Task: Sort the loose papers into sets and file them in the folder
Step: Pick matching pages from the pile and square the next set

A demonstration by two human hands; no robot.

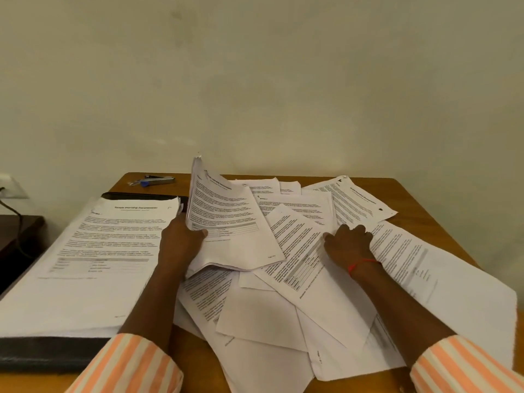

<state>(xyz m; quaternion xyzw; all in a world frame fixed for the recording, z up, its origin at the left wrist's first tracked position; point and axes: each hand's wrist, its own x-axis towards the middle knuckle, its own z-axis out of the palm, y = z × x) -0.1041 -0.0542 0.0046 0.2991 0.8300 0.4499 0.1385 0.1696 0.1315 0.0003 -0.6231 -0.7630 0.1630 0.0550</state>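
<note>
Papers (283, 307) white with black print, too many to count, heaped under flat right hand (347, 245), left hand (180, 242) gripping one tilted bunch (224, 219), one black folder (42, 353) left of it

Two shirt sleeves, left sleeve (127, 364) and right sleeve (465, 367): light fabric in lengthwise stripes of peach-orange and cream-white, the stripes roughly even in width, each cuff ending partway up the forearm and leaving the lower forearm bare. One thin red thread (363, 263): worn as a single loop round the right wrist, slightly thicker at its inner end. Left hand (181, 239) and right hand (348, 245): bare.
</note>
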